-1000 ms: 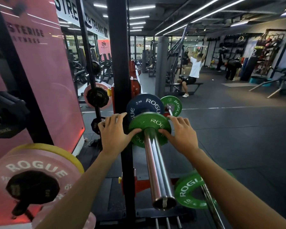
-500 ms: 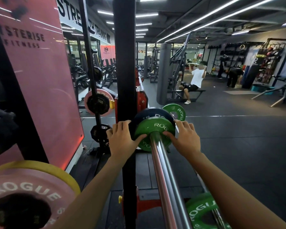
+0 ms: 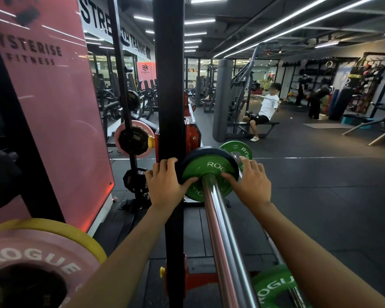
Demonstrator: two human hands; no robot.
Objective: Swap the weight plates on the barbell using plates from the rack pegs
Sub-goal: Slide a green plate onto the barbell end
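A chrome barbell sleeve [image 3: 220, 236] runs away from me through the middle of the view. A small green ROGUE plate [image 3: 206, 172] sits far along it, flush against a dark blue plate [image 3: 200, 151] behind. My left hand [image 3: 165, 183] grips the green plate's left rim, thumb on its face, fingers curled round the edge beside the black upright. My right hand [image 3: 251, 185] grips the right rim the same way. Another green plate [image 3: 237, 148] hangs beyond, and a third green plate [image 3: 273, 285] hangs on a peg at the bottom right.
A black rack upright [image 3: 170, 85] stands just left of the bar. Pink and yellow ROGUE plates [image 3: 38, 252] sit at the bottom left; a pink plate with a black one [image 3: 133, 141] hangs on a far rack. A person on a bench [image 3: 262, 114] trains across the dark rubber floor.
Both hands have slid the green plate farther along the sleeve until it meets the blue plate. My view has shifted forward, so less of the blue plate shows.
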